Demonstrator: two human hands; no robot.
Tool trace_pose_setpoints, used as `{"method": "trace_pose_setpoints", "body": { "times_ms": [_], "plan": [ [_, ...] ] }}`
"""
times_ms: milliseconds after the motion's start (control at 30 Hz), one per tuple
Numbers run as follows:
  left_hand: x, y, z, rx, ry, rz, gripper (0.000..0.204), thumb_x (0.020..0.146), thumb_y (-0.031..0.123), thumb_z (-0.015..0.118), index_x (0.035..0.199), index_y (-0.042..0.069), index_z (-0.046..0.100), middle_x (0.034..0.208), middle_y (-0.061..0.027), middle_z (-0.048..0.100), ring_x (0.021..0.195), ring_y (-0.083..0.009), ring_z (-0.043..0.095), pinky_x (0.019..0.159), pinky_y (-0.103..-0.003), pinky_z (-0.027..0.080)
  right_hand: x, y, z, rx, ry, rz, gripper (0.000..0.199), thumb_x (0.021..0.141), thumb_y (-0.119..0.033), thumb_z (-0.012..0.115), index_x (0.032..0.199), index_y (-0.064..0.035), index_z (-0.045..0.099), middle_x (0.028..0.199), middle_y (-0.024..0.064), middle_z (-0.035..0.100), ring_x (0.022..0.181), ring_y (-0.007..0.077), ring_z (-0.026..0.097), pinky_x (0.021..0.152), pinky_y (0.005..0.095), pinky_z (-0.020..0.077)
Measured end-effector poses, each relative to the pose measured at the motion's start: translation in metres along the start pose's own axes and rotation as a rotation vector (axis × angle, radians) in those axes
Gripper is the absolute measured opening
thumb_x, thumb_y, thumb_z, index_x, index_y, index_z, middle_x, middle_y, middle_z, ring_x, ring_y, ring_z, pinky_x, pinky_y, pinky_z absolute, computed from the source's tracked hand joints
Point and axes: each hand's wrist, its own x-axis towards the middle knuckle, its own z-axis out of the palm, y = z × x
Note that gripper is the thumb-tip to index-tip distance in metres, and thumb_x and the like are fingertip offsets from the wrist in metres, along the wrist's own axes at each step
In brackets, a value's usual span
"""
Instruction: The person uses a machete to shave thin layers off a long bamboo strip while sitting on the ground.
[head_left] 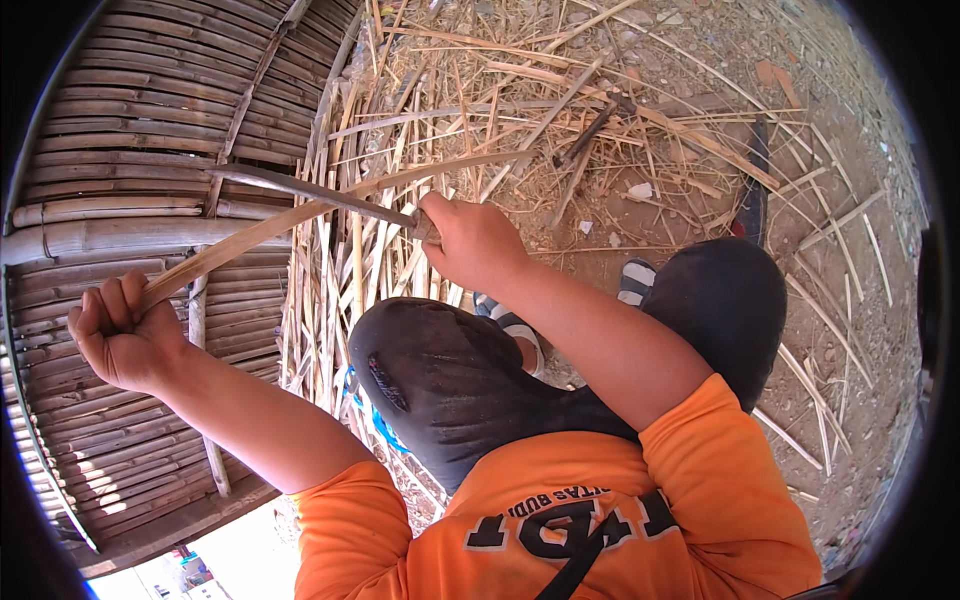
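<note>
My left hand (130,335), at the far left, is closed around the near end of a long bamboo strip (235,248). The strip slants up and to the right, its far end reaching above my other hand. Near the middle, my right hand (470,240) is wrapped around the handle of a long-bladed knife (365,207). The narrow dark blade points left and crosses the strip about midway. It appears to touch the strip there. Most of the handle is hidden in my fingers.
A slatted bamboo panel (130,235) fills the left side. Many split bamboo strips (355,255) lie between it and my legs. Straw, shavings and loose strips (545,130) cover the ground ahead. A dark tool (590,130) rests among them. A dark, long object (757,180) lies farther right.
</note>
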Motion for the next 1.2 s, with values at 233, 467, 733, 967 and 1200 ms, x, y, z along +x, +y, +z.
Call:
{"method": "trace_pose_setpoints", "body": {
  "times_ms": [233,467,733,967,1200],
  "plan": [
    [-0.003,-0.013,0.006,0.103,0.106,0.030,0.041,0.085,-0.003,0.053,0.058,0.017,0.029,0.060,0.0035,0.018,0.051,-0.0102,0.017,0.051,-0.028,0.018,-0.016,0.089,0.028,-0.080,-0.046,0.431,0.033,0.082,-0.015,0.067,0.112,-0.0041,0.059,0.092,0.0212,0.068,0.095,0.0413,0.067,0.084,0.0501,0.0536],
    [0.001,-0.010,-0.002,0.072,0.201,0.000,0.040,0.087,-0.002,0.055,0.059,0.016,0.034,0.059,0.0038,0.020,0.051,-0.0098,0.018,0.051,-0.028,0.020,-0.014,0.044,0.014,-0.044,0.001,0.231,0.031,0.080,-0.016,0.069,0.106,-0.0033,0.058,0.088,0.0194,0.068,0.088,0.0403,0.068,0.077,0.0500,0.0546],
    [0.006,0.034,0.031,0.098,-0.036,-0.026,0.038,0.088,-0.005,0.053,0.060,0.013,0.034,0.061,0.0026,0.023,0.052,-0.0103,0.022,0.051,-0.028,0.022,-0.024,0.063,0.041,0.062,0.034,0.205,0.035,0.080,-0.017,0.071,0.109,-0.0017,0.058,0.084,0.0226,0.068,0.081,0.0424,0.067,0.073,0.0502,0.0540],
    [0.040,0.025,-0.021,0.098,0.081,-0.106,0.036,0.086,-0.004,0.056,0.060,0.012,0.036,0.060,0.0023,0.023,0.052,-0.0103,0.023,0.053,-0.027,0.023,-0.011,0.060,0.016,-0.036,-0.040,0.356,0.034,0.079,-0.016,0.069,0.109,-0.0027,0.059,0.088,0.0236,0.068,0.086,0.0423,0.067,0.075,0.0503,0.0543],
    [0.032,0.033,-0.004,-0.063,-0.282,-0.131,0.039,0.082,-0.002,0.053,0.058,0.017,0.030,0.058,0.0037,0.021,0.050,-0.0102,0.021,0.053,-0.028,0.022,-0.002,0.013,0.003,-0.020,0.021,-0.034,0.035,0.078,-0.015,0.072,0.108,-0.0036,0.058,0.089,0.0208,0.069,0.086,0.0417,0.067,0.075,0.0494,0.0540]
  ]
}}
